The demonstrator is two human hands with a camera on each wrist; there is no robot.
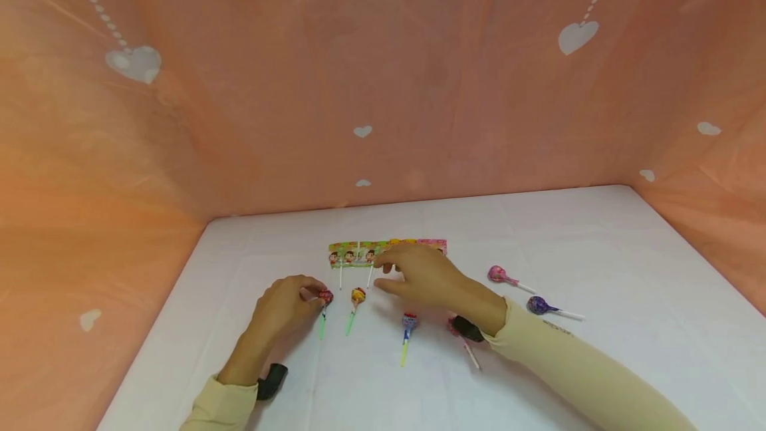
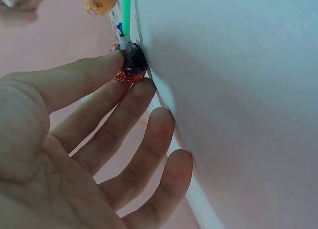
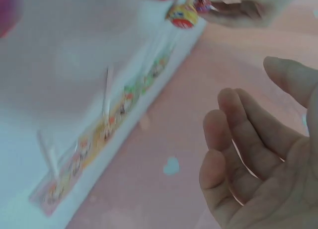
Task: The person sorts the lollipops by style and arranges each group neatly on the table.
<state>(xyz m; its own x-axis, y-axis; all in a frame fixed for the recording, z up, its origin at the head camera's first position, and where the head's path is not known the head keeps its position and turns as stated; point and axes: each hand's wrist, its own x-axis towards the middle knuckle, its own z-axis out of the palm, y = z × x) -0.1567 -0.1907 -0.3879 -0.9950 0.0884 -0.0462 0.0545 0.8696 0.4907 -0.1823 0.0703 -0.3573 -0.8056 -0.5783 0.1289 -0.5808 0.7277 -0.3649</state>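
Note:
My left hand pinches the dark red wrapped head of a lollipop between thumb and fingers, its green stick pointing away from the fingertips. Just right of it lies a yellow-wrapped lollipop, also on a green stick. Held over the table, my right hand has loosely bent fingers and nothing in its grasp. It partly covers a row of flat lollipops in green, yellow and pink packets, their white sticks facing me. Nearer me is a blue lollipop with a yellow stick.
A pink lollipop lies partly hidden under my right wrist. Further right are another pink lollipop and a purple one, both on white sticks. An orange cloth with white hearts walls the white table behind and at the sides.

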